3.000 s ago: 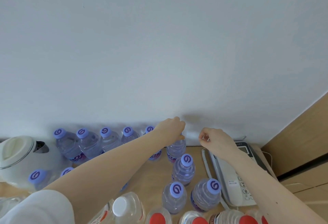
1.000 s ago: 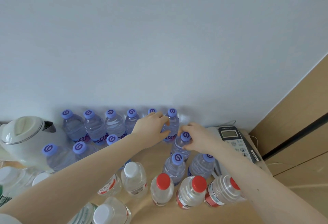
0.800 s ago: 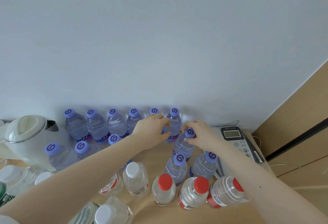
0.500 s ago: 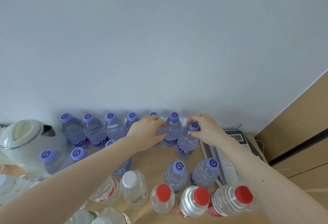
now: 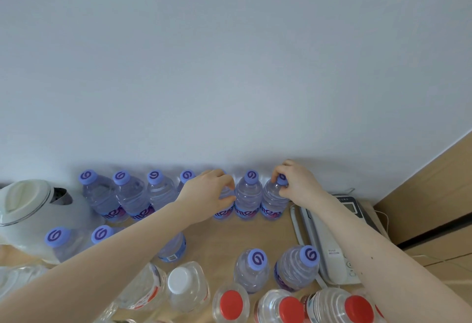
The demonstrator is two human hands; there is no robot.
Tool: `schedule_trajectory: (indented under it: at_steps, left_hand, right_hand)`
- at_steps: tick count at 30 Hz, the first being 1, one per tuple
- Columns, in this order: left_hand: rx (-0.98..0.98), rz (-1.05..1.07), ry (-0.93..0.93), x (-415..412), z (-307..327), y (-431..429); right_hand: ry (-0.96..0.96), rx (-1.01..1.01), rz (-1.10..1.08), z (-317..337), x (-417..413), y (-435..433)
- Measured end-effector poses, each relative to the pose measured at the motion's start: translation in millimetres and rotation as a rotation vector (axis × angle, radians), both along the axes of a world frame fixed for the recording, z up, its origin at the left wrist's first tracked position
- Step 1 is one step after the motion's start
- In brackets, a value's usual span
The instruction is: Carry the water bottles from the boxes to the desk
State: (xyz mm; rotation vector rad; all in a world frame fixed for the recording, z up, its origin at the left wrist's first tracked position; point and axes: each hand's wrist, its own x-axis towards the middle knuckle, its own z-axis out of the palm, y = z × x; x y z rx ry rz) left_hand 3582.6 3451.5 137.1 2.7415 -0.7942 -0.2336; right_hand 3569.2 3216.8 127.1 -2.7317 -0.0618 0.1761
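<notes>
Several purple-capped water bottles stand in a row along the wall on the wooden desk. My right hand grips the neck and cap of the rightmost bottle in that row, which stands on the desk. My left hand curls around another bottle in the row, mostly hiding it. One bottle stands between the two. Two more purple-capped bottles stand nearer me.
A white kettle sits at the left with two purple-capped bottles in front of it. A desk telephone lies at the right. Red-capped bottles and a white-capped bottle crowd the near edge. Wooden panelling rises at the right.
My right hand carried a purple-capped bottle from the middle of the desk back to the wall and set it at the right end of the row. My left hand stayed on a row bottle.
</notes>
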Motion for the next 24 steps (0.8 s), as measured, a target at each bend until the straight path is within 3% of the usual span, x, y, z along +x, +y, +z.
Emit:
schedule_trajectory:
  at_steps: [10, 14, 18, 24]
  left_hand:
    - [0.019, 0.011, -0.009, -6.7, 0.9, 3.1]
    - [0.013, 0.022, -0.015, -14.6, 6.4, 4.7]
    - [0.016, 0.024, -0.025, -23.3, 13.1, 7.5]
    - [-0.014, 0.021, -0.059, -31.8, 24.1, 32.6]
  right_hand:
    - [-0.032, -0.052, -0.002, -1.0, -2.6, 1.6]
    - [-0.035, -0.161, 0.015, 8.3, -11.9, 4.0]
    - [-0.123, -0.071, 0.055, 21.5, -28.2, 13.5]
    - [-0.083, 0.048, 0.065, 28.4, -51.8, 48.1]
